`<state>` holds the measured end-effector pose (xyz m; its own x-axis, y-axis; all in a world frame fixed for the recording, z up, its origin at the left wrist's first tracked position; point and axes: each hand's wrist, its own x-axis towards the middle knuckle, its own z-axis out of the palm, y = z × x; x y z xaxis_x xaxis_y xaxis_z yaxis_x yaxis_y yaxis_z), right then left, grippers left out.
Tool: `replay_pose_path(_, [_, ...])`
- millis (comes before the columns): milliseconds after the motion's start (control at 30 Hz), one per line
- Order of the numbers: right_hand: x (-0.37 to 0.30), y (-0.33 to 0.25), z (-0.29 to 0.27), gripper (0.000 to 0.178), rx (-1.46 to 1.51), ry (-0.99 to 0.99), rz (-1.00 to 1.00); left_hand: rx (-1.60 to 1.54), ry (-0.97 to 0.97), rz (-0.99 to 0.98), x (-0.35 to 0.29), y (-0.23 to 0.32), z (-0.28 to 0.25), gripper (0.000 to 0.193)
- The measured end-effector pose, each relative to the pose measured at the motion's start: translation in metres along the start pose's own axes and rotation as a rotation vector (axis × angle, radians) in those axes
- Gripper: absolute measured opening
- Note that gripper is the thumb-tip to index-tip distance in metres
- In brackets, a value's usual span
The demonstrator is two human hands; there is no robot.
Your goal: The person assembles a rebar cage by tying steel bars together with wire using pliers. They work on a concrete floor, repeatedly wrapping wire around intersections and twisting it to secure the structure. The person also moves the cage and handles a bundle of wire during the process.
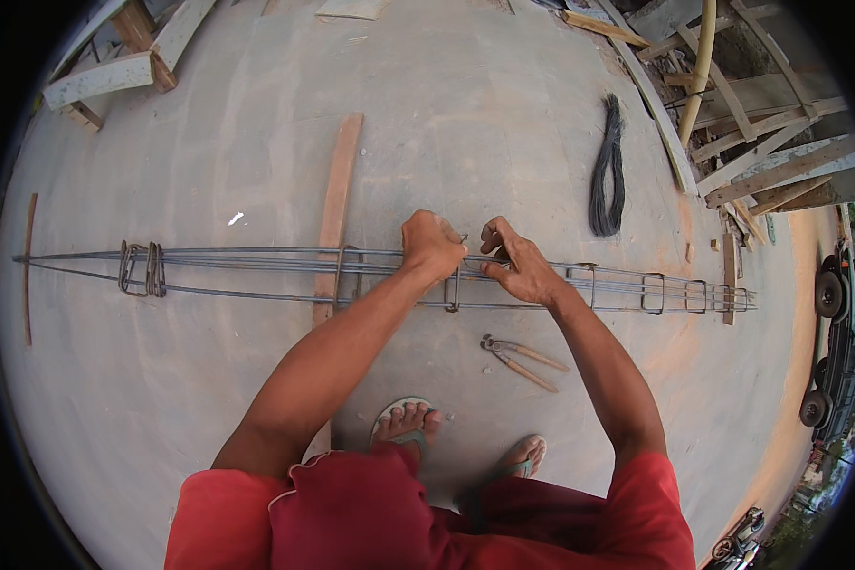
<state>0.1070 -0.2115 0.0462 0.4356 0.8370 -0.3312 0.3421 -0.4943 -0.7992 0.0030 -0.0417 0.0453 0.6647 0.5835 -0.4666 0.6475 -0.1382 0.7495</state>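
Steel cage [452, 288], room between near edge [503, 306] and pincers [497, 348]

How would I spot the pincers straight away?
Find the long steel frame crossing the floor. Between it and the sandalled right foot lie the pincers. Their two tan handles, spread in a V, set them apart from the frame's dark metal.

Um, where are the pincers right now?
In the head view, the pincers lie on the concrete floor, a little right of the middle, between the steel bar frame and the person's right foot.
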Motion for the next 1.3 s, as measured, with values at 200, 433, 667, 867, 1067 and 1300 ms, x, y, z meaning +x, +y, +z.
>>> replay_pose_path(200, [-0.033,-0.004,0.042,0.025,-0.607,0.301,-0.244,0.028,0.013,0.058,0.004,-0.006,0.002,0.010])
replay_pose_path(433, [-0.020,-0.020,0.081,0.016,-0.529,0.426,-0.090,0.002,0.013,0.066,0.005,-0.007,0.003,0.011])
replay_pose_path(667, [-0.013,-0.018,0.083,0.015,-0.166,0.480,-0.082,0.003,0.032,0.066,0.009,-0.012,0.008,0.004])
replay_pose_path(867, [-0.013,-0.019,0.062,0.012,-0.049,0.399,-0.041,0.022,-0.042,0.062,0.012,-0.012,0.000,0.013])
replay_pose_path(1067, [-0.005,-0.047,0.029,0.014,-0.655,0.305,-0.063,-0.035,-0.100,0.243,0.001,-0.016,-0.013,0.013])
replay_pose_path(1300, [0.027,-0.083,-0.004,0.011,-0.930,0.081,-0.230,-0.025,-0.175,0.410,0.001,-0.032,-0.019,0.015])
